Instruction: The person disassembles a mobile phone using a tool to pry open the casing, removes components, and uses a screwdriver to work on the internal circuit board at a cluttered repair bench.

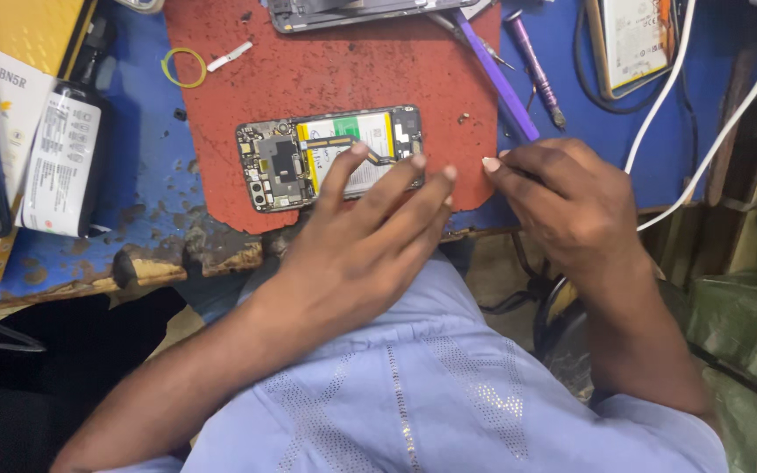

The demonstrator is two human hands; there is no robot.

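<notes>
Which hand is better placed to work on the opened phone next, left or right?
Probably the left hand: its fingers already rest on the opened phone on the red mat, steadying it. The right hand sits at the mat's right edge, apart from the phone, pinching something I cannot make out.

Opened phone [326,158], back cover off, is laid flat on red mat [221,105]. It is pinned by left hand [357,241], fingers spread over battery [343,144]. Purple tool [492,74] is pinched by right hand [562,201] at mat's right edge. White cable [720,131] is draped past blue bench [146,158].
</notes>
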